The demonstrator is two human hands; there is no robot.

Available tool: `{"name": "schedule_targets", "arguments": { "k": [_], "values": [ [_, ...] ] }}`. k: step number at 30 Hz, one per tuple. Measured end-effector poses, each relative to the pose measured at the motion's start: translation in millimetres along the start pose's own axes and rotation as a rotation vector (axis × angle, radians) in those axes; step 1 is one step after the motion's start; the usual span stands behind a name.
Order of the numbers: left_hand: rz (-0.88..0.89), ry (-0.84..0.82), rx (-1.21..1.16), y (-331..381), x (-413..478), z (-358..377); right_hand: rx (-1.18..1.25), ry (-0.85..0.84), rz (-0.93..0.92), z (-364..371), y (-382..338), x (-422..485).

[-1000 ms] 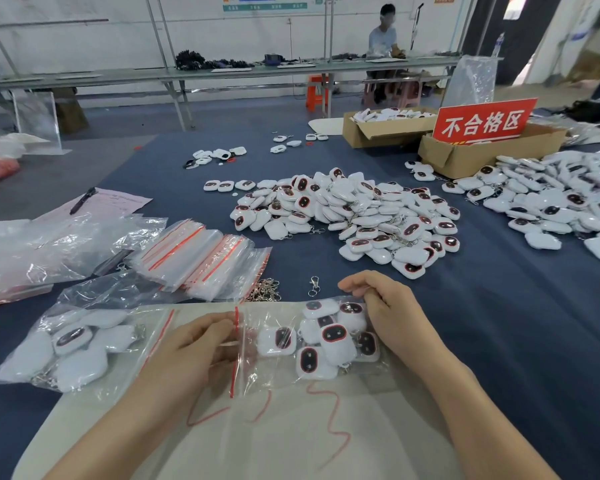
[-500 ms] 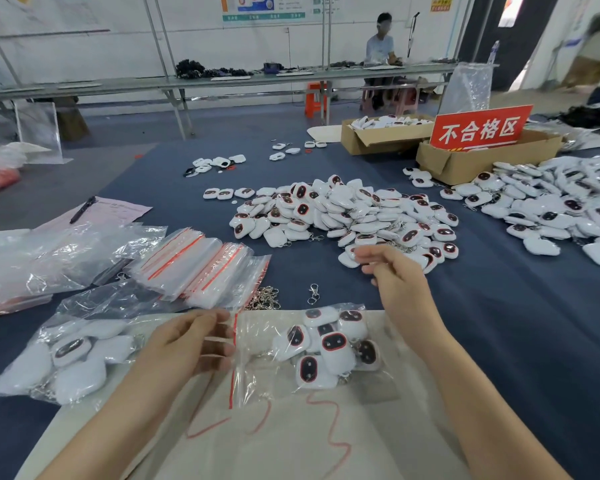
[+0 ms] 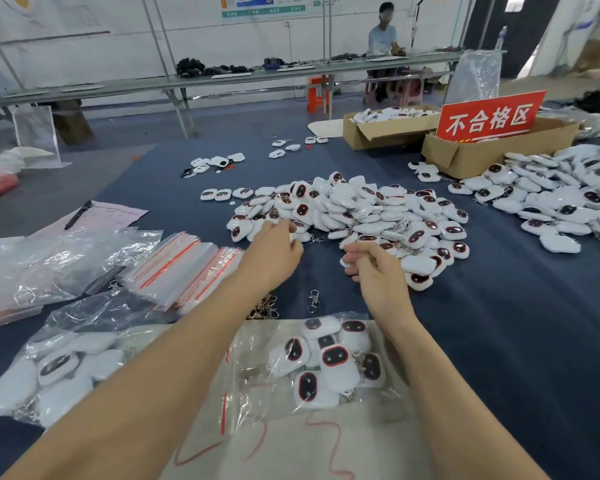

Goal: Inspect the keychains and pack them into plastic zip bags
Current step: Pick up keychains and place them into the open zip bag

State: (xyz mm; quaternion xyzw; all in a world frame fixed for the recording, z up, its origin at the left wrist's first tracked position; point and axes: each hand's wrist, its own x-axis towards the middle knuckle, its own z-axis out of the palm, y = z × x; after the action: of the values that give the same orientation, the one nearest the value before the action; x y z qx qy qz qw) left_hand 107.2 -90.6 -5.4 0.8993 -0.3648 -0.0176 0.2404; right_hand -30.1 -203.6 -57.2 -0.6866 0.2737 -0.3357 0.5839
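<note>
at the near edge of the keychain pile (image 3: 361, 209) the right hand (image 3: 374, 271) curls round a white keychain (image 3: 346, 263), the left hand (image 3: 278, 251) is curled, its catch hidden, and tangled clips (image 3: 316, 239) could drag unchecked neighbours toward the unheld, part-filled zip bag (image 3: 253, 403) lying nearer.

Keychains (image 3: 343, 209) were smooth, glossy white plastic with dark shiny insets. Zip bags (image 3: 174, 268) were clear, creased plastic. Table cover (image 3: 499, 323) was matt blue cloth. Boxes (image 3: 465, 157) were matt cardboard. Clasp (image 3: 314, 301) was bright metal.

Two cardboard boxes (image 3: 378, 136), two filled bags (image 3: 253, 344), one pen (image 3: 78, 214)
</note>
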Motion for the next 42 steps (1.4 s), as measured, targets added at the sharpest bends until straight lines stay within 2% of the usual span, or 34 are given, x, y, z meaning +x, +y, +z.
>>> {"name": "schedule_targets", "arguments": {
  "k": [4,7,16,22,24,28,32,35,38,42],
  "values": [
    [0.077,-0.009,0.359,4.4,29.0,11.9,0.017,-0.008,0.010,-0.3,3.2,0.3],
    [0.082,-0.021,0.423,7.7,40.4,21.3,0.033,0.000,0.014,0.1,4.1,2.8],
    [-0.015,0.063,-0.051,1.3,45.9,26.4,0.042,0.003,0.012,0.8,6.1,2.5],
    [-0.048,0.135,-0.524,-1.7,7.0,-12.7,0.098,-0.002,-0.004,0.2,-1.3,-0.7],
    [0.012,0.107,-0.646,-3.4,-15.9,-28.4,0.133,-0.028,-0.023,1.8,-7.5,-2.9],
    [0.202,-0.062,-0.744,0.4,-43.3,-47.0,0.285,-0.165,-0.057,8.8,-21.2,-10.4],
    [0.327,-0.147,-0.628,13.0,-49.3,-42.7,0.278,-0.265,-0.056,15.3,-25.3,-17.5],
    [0.294,-0.097,-0.680,14.0,-50.0,-31.8,0.283,-0.259,-0.019,12.5,-22.0,-16.7],
    [0.186,-0.026,-0.748,13.3,-43.0,-27.0,0.318,-0.231,-0.010,8.4,-19.4,-13.2],
    [0.133,-0.052,-0.786,9.1,-35.1,-25.2,0.319,-0.232,-0.017,7.0,-16.6,-9.1]
  ]
}}
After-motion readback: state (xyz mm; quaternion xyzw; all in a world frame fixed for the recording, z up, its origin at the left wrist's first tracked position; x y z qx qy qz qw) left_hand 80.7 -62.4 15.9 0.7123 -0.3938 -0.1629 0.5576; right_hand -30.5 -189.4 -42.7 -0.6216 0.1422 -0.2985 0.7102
